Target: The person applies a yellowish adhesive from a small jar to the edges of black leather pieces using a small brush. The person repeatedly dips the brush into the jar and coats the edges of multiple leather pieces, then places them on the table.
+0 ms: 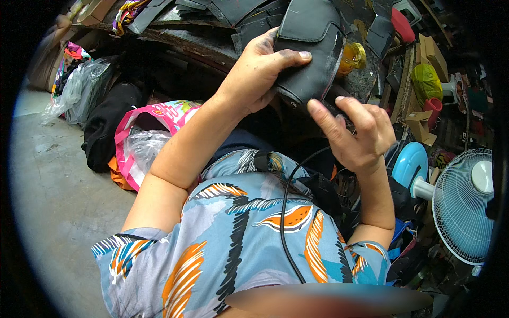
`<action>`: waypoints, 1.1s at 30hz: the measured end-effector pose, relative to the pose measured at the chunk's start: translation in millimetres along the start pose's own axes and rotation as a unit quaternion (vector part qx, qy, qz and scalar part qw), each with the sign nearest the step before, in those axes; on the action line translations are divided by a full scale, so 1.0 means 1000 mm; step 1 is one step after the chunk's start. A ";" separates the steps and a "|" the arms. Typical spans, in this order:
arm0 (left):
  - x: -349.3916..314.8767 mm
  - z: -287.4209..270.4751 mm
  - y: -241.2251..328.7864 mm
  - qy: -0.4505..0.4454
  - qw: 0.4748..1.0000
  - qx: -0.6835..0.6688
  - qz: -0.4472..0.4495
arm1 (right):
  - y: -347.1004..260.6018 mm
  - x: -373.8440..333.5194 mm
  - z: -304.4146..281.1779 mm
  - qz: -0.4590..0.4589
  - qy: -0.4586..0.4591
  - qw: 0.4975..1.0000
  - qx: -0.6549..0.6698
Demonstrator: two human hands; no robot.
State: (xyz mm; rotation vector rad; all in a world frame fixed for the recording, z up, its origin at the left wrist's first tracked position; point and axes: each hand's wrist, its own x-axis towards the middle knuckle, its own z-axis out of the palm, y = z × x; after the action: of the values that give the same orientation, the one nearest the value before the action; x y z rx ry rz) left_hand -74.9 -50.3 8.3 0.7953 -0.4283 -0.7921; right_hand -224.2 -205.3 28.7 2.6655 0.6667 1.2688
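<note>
My left hand (263,66) grips a black leather pouch (310,61) with a stitched flap, its thumb lying across the front. The pouch is held tilted above the near edge of the workbench. At the pouch's lower right corner is my right hand (360,130). Its thumb tip meets the pouch's edge, and the index finger is bent and apart from the thumb. The other right fingers curl loosely. Just beyond the pouch's right side stands a jar of amber-coloured liquid (351,58), partly hidden by the pouch.
Black leather pieces (212,11) lie piled on the dark workbench (183,40). To the right stand a white-and-blue fan (462,206) and cardboard boxes (433,58). A pink-edged bag (127,127) and a black cloth bundle (106,124) sit left. A black cord (285,225) crosses my shirt.
</note>
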 end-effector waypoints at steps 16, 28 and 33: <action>-0.003 -0.005 0.007 0.019 0.997 0.069 -0.001 | 0.085 -0.022 0.026 0.256 -0.129 0.956 -0.058; -0.001 -0.005 0.004 0.008 0.997 0.079 0.019 | 0.054 0.000 0.017 0.366 -0.030 0.849 0.380; 0.001 -0.003 -0.001 0.007 0.998 0.057 0.027 | 0.013 0.008 0.007 0.218 -0.059 0.956 0.189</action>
State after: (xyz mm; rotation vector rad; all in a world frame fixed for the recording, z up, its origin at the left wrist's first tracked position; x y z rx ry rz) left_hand -72.7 -49.4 5.6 0.8907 -0.4845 -0.7164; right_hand -210.2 -212.8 33.7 3.3149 0.3370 1.1437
